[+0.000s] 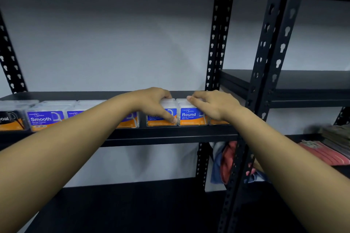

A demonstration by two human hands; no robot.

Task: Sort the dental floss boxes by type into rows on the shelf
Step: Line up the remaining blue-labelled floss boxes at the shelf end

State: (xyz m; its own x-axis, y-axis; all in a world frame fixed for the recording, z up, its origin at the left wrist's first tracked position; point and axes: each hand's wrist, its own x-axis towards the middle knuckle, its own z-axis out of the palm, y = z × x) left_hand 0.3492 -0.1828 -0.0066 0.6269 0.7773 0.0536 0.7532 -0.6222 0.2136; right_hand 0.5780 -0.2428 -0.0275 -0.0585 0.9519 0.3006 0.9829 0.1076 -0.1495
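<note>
Black metal shelves stand against a plain grey wall, and your boxes sit in one row at the front of the shelf.

Your left hand curls over a box, thumb down its front, fingers on its lid. Your right hand lies on the Round box just beside it, fingers bent over the top; I cannot tell how tight.

Push the two boxes together gently, fronts even with the edge, so the words show. Slide them, don't lift.

Further left sit a Smooth box and a dark charcoal box. Your left arm hides some boxes between. A black post stands close to your right wrist, so mind it. Folded cloths lie on the next shelf.
</note>
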